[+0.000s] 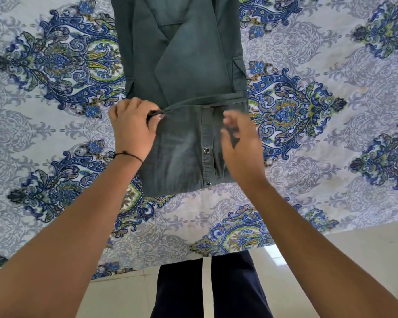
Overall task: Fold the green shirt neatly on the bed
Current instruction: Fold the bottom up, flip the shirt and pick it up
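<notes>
Shirt (182, 65) lies between and beyond my hands on the paisley bedsheet (331, 111), sleeves already folded inward into a long strip. Head view: hem end is turned up over the body, snap placket (207, 148) facing up. My left hand (133, 129) pinches the fold's corner, thumb on top. My right hand (239, 143) is blurred, fingers loosely curled over the opposite edge; I cannot tell whether it grips. Judged step: lengthwise fold, partway. Next calls for both corners held level. Cloth: matte, denim-like weave, metal snaps.
</notes>
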